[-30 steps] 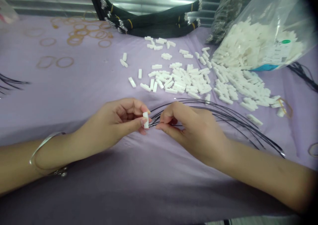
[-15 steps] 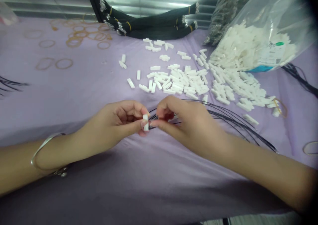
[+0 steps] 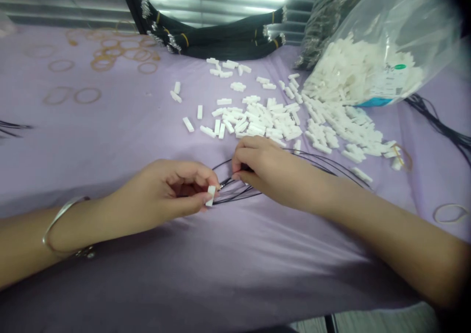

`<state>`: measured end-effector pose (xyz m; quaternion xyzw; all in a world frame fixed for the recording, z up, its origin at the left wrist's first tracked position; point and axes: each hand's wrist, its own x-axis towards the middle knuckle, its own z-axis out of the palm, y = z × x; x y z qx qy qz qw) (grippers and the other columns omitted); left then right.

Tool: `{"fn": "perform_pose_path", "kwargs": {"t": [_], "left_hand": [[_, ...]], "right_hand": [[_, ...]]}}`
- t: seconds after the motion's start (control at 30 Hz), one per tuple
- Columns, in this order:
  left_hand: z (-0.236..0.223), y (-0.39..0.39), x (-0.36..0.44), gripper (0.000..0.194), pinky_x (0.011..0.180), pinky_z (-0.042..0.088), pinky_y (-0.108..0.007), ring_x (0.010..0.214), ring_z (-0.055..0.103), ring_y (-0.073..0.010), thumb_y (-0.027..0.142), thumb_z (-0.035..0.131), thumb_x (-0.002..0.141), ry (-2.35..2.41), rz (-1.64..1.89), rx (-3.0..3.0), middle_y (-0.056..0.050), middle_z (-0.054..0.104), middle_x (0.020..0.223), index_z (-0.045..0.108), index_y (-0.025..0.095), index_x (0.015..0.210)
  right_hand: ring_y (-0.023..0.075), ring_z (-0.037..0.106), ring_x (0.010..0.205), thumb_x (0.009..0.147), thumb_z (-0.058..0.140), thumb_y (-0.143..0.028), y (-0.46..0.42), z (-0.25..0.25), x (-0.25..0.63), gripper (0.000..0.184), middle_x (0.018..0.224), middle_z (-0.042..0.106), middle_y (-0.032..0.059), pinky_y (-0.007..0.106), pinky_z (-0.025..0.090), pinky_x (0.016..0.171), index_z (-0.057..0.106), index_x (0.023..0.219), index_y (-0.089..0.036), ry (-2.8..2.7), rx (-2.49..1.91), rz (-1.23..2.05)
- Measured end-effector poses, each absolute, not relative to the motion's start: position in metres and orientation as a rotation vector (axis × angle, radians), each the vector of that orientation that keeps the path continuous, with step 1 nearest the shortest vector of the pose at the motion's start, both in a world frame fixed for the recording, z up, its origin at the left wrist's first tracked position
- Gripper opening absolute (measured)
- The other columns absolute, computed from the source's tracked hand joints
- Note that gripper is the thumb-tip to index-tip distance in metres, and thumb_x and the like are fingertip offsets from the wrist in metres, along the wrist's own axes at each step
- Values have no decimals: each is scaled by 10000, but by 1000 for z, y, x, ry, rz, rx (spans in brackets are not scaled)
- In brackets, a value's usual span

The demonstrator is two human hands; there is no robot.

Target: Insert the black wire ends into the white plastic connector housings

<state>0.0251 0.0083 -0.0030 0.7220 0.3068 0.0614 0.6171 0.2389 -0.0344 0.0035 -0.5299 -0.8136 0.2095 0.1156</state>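
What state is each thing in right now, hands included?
Left hand: closed on white block
White block: held, slightly tilted
Right hand: closed, pinching black wires
Black wires: fanned out
Loose blocks: heaped and scattered
Plastic bag: part full of white pieces
Rubber bands: loose, several overlapping
Cable bundles: tied
Tablecloth: creased

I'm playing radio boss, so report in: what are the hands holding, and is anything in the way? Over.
Left hand: pinching white block. Right hand: fingertips closed on black wire, seemingly. White pile beyond, looks out of the way.
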Motion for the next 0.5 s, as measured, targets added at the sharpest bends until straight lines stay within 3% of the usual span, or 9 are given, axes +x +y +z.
{"fn": "perform_pose_path", "kwargs": {"t": [0.23,0.5], "left_hand": [[-6,13,24,31,633,494,-142,680,628,-85,198,660,814,730,231,1461,22,663,749,642,183,835],[-4,15,27,33,597,484,-104,633,622,-72,172,704,766,769,298,1344,34,682,690,683,179,791]], "right_hand": [[115,547,687,864,537,-141,-43,1,244,37,772,614,-4,228,406,619,558,848,-167,-2032,-1482,616],[93,548,675,866,577,-166,-55,7,239,55,750,621,-18,213,418,627,600,816,-173,-1991,-1379,486]]}}
